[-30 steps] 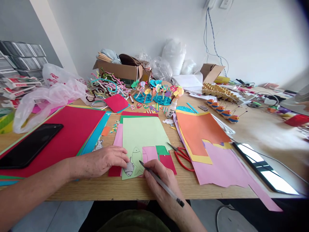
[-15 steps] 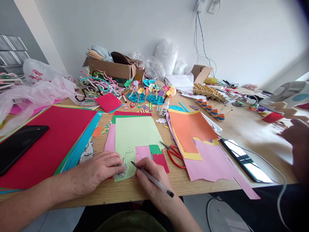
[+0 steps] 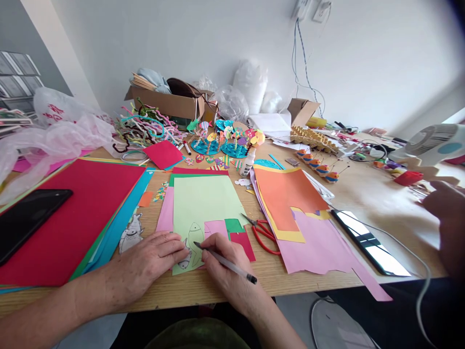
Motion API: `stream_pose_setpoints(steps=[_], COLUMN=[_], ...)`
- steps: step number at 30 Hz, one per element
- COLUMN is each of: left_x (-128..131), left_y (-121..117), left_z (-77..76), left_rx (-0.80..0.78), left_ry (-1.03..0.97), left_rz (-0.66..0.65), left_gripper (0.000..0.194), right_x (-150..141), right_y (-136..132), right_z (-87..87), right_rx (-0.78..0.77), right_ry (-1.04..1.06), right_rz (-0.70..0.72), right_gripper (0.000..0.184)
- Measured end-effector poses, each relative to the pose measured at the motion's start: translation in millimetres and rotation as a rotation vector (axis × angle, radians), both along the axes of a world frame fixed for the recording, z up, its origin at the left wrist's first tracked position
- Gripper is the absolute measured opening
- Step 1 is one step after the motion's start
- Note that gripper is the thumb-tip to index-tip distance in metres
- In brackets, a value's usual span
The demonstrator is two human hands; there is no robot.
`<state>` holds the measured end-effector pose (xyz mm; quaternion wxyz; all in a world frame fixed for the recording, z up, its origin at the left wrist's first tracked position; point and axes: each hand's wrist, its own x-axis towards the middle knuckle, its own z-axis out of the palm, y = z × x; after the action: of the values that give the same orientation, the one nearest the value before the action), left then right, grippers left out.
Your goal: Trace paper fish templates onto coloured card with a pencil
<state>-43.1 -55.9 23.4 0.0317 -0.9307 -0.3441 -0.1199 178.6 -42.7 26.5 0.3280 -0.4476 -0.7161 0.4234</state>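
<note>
My right hand [image 3: 230, 269] grips a pen [image 3: 227, 262], its tip on a fish outline [image 3: 195, 233] drawn on pale green paper [image 3: 203, 198]. Flat on the same sheet lies my left hand [image 3: 154, 257], fingers stretched out. Its fingertips touch a small grey cut-out fish [image 3: 184, 261], partly hidden by them. Pink, green and red paper pieces [image 3: 242, 245] lie just beyond my right hand. Red-handled scissors [image 3: 265, 235] rest to the right of the sheet. Left of it, by my left wrist, lie more grey cut-out drawings [image 3: 131, 235].
On the left, a black phone [image 3: 32, 220] lies on a red paper stack [image 3: 98, 208]. Orange paper [image 3: 286, 194] and a second phone [image 3: 368, 242] lie right. A glue bottle [image 3: 247, 162] stands behind the sheet. Another person's hand [image 3: 445, 203] is at the right edge.
The view has swung to the right, bringing a fan and another person's hand into sight. My right hand's pen tip has shifted slightly along the fish outline. My left hand stays on the sheet.
</note>
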Motion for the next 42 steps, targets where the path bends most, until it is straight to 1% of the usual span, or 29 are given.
stream_pose_setpoints(steps=[3,9,16,19,21,25,27,34,39,42], left_x=[-0.5,0.0,0.4,-0.9,-3.1,-9.2,-12.0,-14.5,-12.9,-12.7], left_y=[-1.4,-2.6,-3.6,-6.2,-8.2,-11.2,-11.6,-10.6,-10.9,-11.5], left_z=[-3.2,-7.9,-12.1,-18.4,-24.9,-38.3,-42.3,-41.8,-41.6,-41.3], left_rx=[0.003,-0.077,0.007,0.059,0.065,0.078,0.082,0.068,0.094,0.117], left_ry=[-0.031,-0.059,-0.053,-0.044,-0.047,-0.097,-0.098,-0.086,-0.084,-0.093], left_rz=[0.001,0.017,0.024,0.045,0.052,0.036,0.016,0.013,0.025,0.032], left_gripper=[0.049,0.045,0.049,0.05,0.049,0.047,0.046,0.046,0.045,0.044], right_x=[-3.6,-9.0,-13.8,-14.5,-14.6,-14.9,-15.1,-14.3,-13.9,-14.5], right_y=[2.9,7.7,12.1,14.1,15.6,19.1,21.3,28.2,29.9,31.5], right_z=[-1.8,-2.5,-0.1,2.7,4.4,6.1,6.6,7.1,3.9,3.6], right_rx=[0.011,-0.012,0.003,-0.038,-0.088,-0.17,-0.185,-0.183,-0.179,-0.206], right_ry=[0.001,-0.036,-0.094,-0.092,-0.068,-0.018,-0.015,-0.008,0.001,0.012], right_rz=[-0.01,-0.017,0.0,0.013,0.017,0.026,0.038,0.108,0.102,0.111], right_gripper=[0.006,0.009,0.009,0.009,0.009,0.009,0.01,0.012,0.013,0.012])
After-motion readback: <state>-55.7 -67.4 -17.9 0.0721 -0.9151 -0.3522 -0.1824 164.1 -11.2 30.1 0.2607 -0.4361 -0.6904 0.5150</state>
